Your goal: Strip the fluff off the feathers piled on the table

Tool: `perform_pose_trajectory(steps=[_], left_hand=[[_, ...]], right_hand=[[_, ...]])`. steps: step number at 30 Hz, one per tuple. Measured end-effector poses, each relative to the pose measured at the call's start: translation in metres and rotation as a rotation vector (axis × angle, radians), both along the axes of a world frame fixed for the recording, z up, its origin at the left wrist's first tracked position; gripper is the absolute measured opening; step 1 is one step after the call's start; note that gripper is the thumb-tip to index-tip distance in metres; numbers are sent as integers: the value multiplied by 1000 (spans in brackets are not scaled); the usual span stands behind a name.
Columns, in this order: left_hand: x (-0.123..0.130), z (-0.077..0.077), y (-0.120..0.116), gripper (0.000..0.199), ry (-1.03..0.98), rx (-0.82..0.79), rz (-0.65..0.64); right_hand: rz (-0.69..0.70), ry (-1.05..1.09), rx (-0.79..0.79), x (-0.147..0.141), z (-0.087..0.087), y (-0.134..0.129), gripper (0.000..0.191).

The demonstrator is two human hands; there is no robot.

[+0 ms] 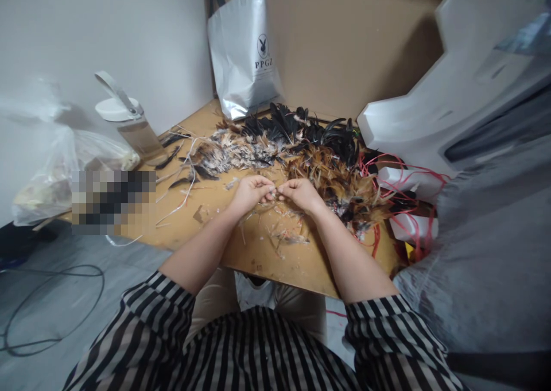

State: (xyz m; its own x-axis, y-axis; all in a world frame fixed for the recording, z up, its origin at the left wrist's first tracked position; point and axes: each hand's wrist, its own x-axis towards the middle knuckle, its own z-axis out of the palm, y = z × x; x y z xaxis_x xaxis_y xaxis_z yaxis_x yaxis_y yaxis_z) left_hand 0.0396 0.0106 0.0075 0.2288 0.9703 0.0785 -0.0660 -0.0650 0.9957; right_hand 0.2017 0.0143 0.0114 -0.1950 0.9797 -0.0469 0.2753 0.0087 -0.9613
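Note:
Close together over the middle of the table (206,198), my left hand (255,193) and my right hand (300,193) meet at the fingertips. Both are pinched, thumb against forefinger. What lies between the fingers is too small to make out. Just behind them spreads a heap of feathers: black feathers (282,124) at the back, grey-and-brown feathers (232,150) to the left, and golden-brown feathers (344,178) nearest my right hand. Loose feather bits (290,237) lie on the table below my wrists.
A silver bag (241,58) stands at the back. To the left are a lidded bottle (140,132), a clear plastic bag (47,184) and white strings (183,198). Red cord (398,178) tangles around white blocks (413,227) at right, beside a large plastic-wrapped bundle (486,264).

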Motion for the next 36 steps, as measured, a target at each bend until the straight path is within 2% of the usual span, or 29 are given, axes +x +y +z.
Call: perform_pose_trajectory(steps=[2, 5, 11, 17, 23, 26, 32, 36], left_hand=[[0, -2, 2, 22, 16, -33, 8], [-1, -4, 4, 27, 19, -71, 6], [-1, -3, 4, 28, 21, -50, 14], [0, -2, 4, 23, 40, -54, 36], [0, -3, 3, 22, 59, -45, 21], [0, -3, 2, 26, 65, -38, -6], [-4, -4, 4, 27, 63, -28, -5], [-7, -2, 5, 29, -6, -43, -19]], right_hand=[[-41, -170, 125, 1, -2, 0, 22], [-80, -264, 212, 1, -1, 0, 23], [39, -118, 116, 0, 1, 0, 24], [-24, -186, 234, -2, 5, -3, 21], [-58, -164, 313, -8, 7, -4, 19], [-69, -115, 300, -11, 7, -6, 18], [-51, 84, 163, -7, 9, -4, 23], [-42, 106, 201, 2, 12, -1, 22]])
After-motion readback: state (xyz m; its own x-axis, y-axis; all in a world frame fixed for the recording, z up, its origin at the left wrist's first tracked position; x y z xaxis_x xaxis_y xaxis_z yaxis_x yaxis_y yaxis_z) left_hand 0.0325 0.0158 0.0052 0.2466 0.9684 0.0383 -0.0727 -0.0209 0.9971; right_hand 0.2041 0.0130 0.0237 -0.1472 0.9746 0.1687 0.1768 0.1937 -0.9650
